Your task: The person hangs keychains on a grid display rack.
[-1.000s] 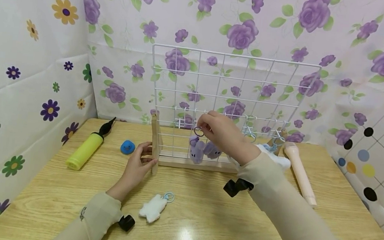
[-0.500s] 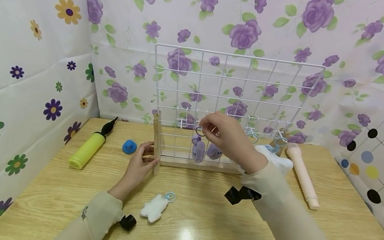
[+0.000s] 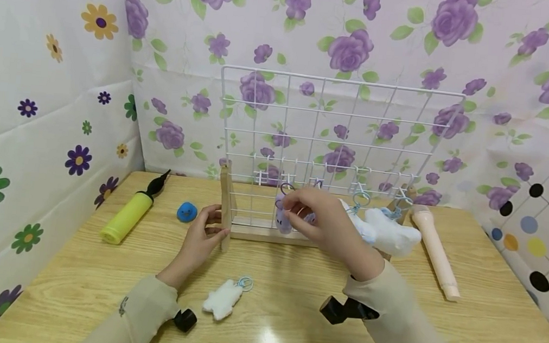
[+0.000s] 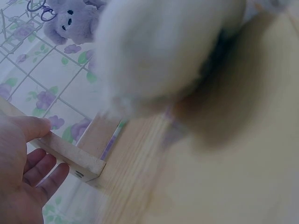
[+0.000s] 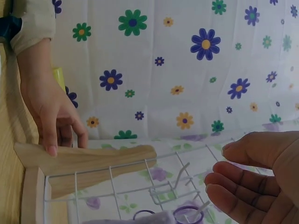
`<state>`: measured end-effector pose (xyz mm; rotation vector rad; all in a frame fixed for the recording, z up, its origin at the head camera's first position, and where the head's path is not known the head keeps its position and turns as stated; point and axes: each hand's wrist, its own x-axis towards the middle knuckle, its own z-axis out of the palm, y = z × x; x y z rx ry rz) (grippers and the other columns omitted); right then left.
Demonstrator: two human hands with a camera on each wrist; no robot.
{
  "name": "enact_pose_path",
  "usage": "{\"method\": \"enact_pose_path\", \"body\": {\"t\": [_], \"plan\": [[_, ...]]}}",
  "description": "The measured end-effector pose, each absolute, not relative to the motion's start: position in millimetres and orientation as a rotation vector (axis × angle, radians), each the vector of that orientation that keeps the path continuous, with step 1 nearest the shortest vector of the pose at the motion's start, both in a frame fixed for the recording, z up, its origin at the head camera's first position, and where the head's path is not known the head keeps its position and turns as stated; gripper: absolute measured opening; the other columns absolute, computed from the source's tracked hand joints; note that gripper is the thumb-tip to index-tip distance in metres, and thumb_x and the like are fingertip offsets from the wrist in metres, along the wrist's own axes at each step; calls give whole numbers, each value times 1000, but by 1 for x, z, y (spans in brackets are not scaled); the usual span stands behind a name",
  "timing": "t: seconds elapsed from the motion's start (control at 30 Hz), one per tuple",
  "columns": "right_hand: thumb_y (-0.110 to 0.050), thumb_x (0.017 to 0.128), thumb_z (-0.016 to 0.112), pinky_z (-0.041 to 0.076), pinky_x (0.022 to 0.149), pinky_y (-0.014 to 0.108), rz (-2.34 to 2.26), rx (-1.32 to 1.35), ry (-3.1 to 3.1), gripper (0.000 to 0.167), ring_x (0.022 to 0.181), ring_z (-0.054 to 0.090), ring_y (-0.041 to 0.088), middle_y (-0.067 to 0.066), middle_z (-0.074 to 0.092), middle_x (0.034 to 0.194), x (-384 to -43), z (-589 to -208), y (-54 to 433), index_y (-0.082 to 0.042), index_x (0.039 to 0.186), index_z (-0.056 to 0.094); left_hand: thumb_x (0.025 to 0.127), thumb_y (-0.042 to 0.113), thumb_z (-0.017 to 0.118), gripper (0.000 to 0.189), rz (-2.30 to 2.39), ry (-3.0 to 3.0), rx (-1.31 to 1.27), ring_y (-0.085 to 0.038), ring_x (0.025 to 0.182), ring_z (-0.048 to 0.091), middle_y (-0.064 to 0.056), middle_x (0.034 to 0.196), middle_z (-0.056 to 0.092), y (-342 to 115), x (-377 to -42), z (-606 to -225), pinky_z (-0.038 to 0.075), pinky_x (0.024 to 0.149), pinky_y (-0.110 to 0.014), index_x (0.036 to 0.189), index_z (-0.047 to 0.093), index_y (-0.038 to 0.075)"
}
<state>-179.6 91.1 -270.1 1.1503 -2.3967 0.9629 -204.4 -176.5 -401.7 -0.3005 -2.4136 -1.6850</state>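
A purple plush keychain (image 3: pixel 282 220) hangs by its ring from a hook on the white wire rack (image 3: pixel 346 82). My right hand (image 3: pixel 326 219) is just in front of it, partly covering a second purple plush. In the right wrist view, the thumb and fingers of that hand are apart with nothing between them. My left hand (image 3: pixel 200 235) grips the rack's wooden side leg (image 3: pixel 225 202), thumb on one side and fingers on the other. A white plush keychain (image 3: pixel 222 299) with a blue ring lies on the table near the left wrist.
White plush keychains (image 3: pixel 391 232) hang at the rack's right end. A pale pink cylinder (image 3: pixel 436 254) lies farther right. On the left are a yellow hand pump (image 3: pixel 128 216) and a small blue toy (image 3: pixel 186 212). Patterned cloth (image 3: pixel 173 92) stands behind and beside the table.
My right hand has let go of the purple keychain's ring and moved down and slightly right. The keychain now hangs on the hook. My left hand stays on the wooden leg.
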Motion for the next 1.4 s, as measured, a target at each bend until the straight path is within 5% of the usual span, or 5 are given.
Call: {"method": "enact_pose_path", "body": {"t": [0.57,0.73,0.93,1.4], "plan": [[-8,91,65,55,72,20,1143,1183,-2487,14,81,62,8,4,66,97,-167,-317,80,-10,105,66,90,2,64,57,-1664,-2354,-361,-34,116,54,-22,128,51,-185,-224,-436,52,91,-31,141,38,2],[-8,91,65,55,70,20,1206,1191,-2504,12,80,62,9,4,66,96,-169,-333,76,-9,103,66,89,1,65,57,-1677,-2346,-355,-34,116,54,-22,128,51,-185,-225,-437,52,92,-36,140,39,3],[-8,91,65,55,68,20,1223,1216,-2531,10,78,61,6,4,67,92,-173,-353,71,-7,101,66,89,1,65,57,-1688,-2349,-348,-34,115,54,-21,128,51,-185,-225,-436,51,89,-22,140,39,4],[-8,90,66,55,68,21,1192,1203,-2689,13,79,60,7,5,67,93,-175,-389,58,-4,102,66,90,-4,62,58,-1666,-2376,-323,-38,117,51,-26,130,49,-183,-226,-434,49,95,-48,141,35,-3]]}}
